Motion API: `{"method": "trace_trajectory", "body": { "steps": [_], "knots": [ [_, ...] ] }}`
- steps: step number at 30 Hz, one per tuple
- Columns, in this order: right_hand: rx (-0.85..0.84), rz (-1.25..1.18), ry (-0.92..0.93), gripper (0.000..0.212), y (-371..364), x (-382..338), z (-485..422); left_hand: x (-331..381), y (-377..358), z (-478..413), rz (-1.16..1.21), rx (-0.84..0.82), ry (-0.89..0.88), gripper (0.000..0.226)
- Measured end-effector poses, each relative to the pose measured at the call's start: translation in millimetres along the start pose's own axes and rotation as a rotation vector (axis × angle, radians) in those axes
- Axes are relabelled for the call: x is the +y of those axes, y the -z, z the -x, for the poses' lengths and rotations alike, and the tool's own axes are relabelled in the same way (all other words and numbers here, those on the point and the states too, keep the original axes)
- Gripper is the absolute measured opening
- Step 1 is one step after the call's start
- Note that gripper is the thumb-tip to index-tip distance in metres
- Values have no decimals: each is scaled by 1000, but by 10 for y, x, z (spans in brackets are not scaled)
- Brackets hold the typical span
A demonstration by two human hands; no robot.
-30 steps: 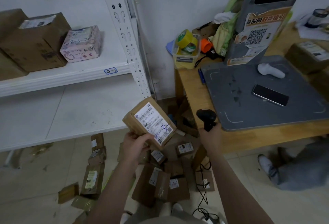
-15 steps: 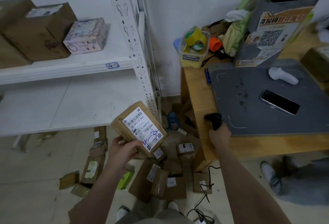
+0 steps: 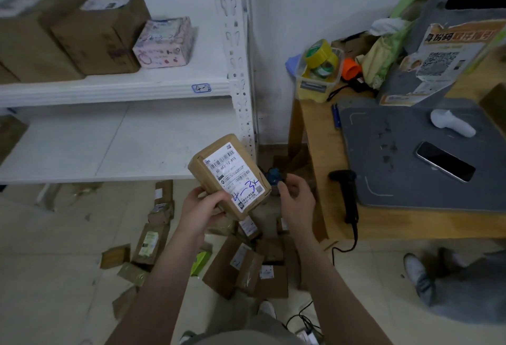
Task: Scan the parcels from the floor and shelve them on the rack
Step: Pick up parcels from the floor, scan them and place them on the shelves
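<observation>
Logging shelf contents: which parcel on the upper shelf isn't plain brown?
The pink box at the right end of the row. It has a pale patterned wrap, while the cartons left of it are brown cardboard.

Two hands show, the left hand and the right hand, and one labelled parcel. The upper shelf carries three boxes in plain view: two brown boxes and one pink box. The floor parcels overlap, roughly a dozen. The table bears one black scanner, one phone, one white handheld device and two tape rolls.
</observation>
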State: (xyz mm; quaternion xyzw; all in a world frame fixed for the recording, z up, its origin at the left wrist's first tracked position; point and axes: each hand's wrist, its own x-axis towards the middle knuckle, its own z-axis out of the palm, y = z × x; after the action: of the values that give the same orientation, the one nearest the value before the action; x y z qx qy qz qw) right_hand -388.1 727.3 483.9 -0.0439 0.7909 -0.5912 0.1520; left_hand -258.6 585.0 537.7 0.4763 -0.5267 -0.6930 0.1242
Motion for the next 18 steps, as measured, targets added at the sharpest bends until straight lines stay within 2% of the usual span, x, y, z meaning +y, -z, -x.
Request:
{"method": "trace_trajectory", "body": {
  "steps": [5, 7, 11, 15, 18],
  "knots": [
    [-376, -138, -109, 33, -526, -152, 400, -100, 642, 85, 68, 83, 26, 51],
    [-513, -184, -164, 38, -768, -160, 584, -152, 983, 155, 85, 109, 54, 58],
    [-751, -151, -215, 47, -1331, -221, 999, -242, 1727, 374, 113, 159, 111, 51],
    [-907, -96, -290, 37, -1961, -290, 1457, -345, 2473, 594, 186, 206, 130, 52],
    [-967, -66, -317, 41, -2421, -330, 1815, -437, 3039, 707, 238, 272, 121, 67]
  ]
}}
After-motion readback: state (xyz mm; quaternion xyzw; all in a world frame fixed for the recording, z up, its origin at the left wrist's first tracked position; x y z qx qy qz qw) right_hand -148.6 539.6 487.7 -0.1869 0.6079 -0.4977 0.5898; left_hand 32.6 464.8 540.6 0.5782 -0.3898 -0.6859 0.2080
